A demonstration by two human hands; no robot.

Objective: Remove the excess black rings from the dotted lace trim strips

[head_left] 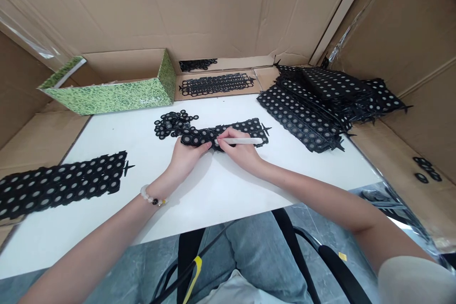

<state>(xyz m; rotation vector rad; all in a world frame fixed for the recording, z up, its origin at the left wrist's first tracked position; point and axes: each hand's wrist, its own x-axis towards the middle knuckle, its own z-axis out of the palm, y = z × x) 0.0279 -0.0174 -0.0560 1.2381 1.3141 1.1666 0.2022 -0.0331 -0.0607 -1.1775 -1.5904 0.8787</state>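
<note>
The left hand (pixel 188 152) grips a black sheet (pixel 249 127) on the table (pixel 213 190). The right hand (pixel 239 148) pinches a white pen (pixel 244 141) over it.

Table (pixel 199 190): smooth white surface, low sheen. Sheets (pixel 295 114): matt black, rubber-like or plastic — surface studded. Walls (pixel 221 9): brown cardboard, creased. Box (pixel 117 95): green patterned exterior — light glare on front. Trousers (pixel 260 251): blue cloth.

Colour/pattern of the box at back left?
Green with a fine darker mottled pattern outside; head view shows it best.
</note>
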